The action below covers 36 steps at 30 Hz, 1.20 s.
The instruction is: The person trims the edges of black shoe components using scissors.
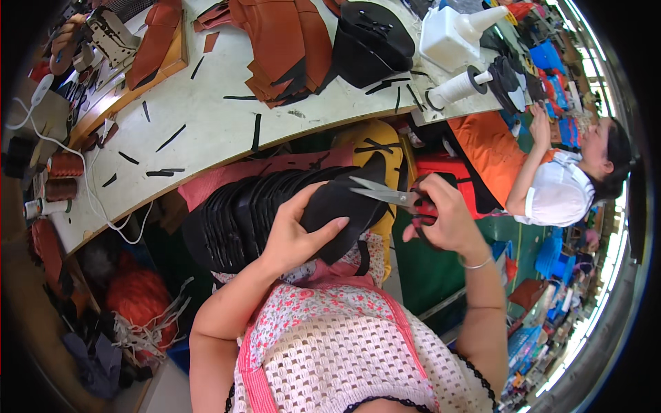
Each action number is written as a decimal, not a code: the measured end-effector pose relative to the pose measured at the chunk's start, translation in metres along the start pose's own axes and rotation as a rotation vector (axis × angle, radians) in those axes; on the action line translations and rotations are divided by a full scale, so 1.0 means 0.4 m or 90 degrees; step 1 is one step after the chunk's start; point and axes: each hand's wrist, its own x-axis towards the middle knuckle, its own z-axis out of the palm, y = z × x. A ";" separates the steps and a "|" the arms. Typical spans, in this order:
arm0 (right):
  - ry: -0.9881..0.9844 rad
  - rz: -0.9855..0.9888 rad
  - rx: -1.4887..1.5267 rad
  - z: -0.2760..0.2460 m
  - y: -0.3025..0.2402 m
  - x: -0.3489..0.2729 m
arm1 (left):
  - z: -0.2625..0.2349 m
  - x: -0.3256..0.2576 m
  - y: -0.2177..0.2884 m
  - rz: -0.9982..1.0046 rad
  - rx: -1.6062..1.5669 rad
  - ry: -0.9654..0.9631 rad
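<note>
Black shoe piece pinched firm in left hand grip; red-handled scissors held part-open in right hand, blades at its edge. Mid-trim, apparently; closing cleanly along the edge next.

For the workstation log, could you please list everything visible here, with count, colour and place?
black cut pieces: one stack, black, on the lap
scissors: one, silver blades, red handles, at the top piece's edge
brown leather pieces: a pile, brown, far side of the table
white table: one, white, strewn with black scraps
thread cone: one, white, table's right end
co-worker: one, white top, at right
left hand: grip on the top black piece
right hand: grip on the scissors
</note>
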 end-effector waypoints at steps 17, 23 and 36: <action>-0.084 -0.086 -0.286 -0.043 0.026 0.026 | -0.004 0.013 0.053 -0.052 -0.027 -0.053; 0.033 -0.179 -0.241 -0.029 -0.025 0.082 | 0.009 0.024 0.064 -0.013 0.046 -0.069; 0.065 0.304 0.499 0.016 -0.089 0.103 | 0.042 0.069 0.108 0.007 -0.250 -0.056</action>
